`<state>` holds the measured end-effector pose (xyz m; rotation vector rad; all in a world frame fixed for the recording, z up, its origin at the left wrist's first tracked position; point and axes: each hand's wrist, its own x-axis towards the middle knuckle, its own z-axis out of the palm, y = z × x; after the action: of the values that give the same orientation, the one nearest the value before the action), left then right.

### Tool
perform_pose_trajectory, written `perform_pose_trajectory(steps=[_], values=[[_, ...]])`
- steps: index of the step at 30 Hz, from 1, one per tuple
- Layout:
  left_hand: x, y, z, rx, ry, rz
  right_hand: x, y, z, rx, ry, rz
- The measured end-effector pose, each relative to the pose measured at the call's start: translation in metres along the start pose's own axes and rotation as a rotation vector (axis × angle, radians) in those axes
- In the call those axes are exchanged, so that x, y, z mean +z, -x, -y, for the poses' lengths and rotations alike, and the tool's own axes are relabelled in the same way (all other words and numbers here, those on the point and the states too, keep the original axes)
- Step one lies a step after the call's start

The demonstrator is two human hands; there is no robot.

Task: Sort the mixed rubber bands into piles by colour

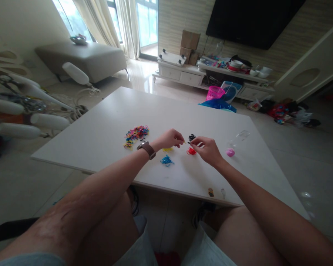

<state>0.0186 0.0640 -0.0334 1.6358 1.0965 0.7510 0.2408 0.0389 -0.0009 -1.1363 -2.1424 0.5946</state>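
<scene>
My left hand, with a watch on its wrist, pinches a small yellow rubber band between thumb and finger. Facing it, my right hand has thumb and fingertip closed on a small black rubber band. Behind the right fingertips lies a pile of black bands, with a red pile just below them. Yellow bands are partly covered by my left hand. Nearer me is a blue pile. Left of my wrist spreads a larger heap of mixed-colour bands.
On the white table, a pink object sits beside a clear plastic container at right. Near the front edge lie a small yellow figure and a clear small item. A pink basket stands beyond the table.
</scene>
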Motion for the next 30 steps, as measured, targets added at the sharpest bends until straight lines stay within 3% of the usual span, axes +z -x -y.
perform_pose_trajectory(steps=[4, 7, 19, 30], values=[[-0.029, 0.004, 0.004, -0.090, -0.445, -0.074, -0.001, -0.002, -0.008, -0.008, 0.016, -0.035], [-0.039, 0.010, 0.004, -0.141, -0.601, -0.060, -0.002, -0.002, -0.016, -0.008, 0.033, -0.024], [-0.046, 0.019, -0.008, -0.231, -0.693, -0.104, -0.005, -0.007, -0.042, 0.041, 0.145, 0.000], [-0.061, 0.023, -0.014, -0.295, -0.654, -0.180, -0.002, -0.016, -0.095, 0.175, 0.228, -0.033]])
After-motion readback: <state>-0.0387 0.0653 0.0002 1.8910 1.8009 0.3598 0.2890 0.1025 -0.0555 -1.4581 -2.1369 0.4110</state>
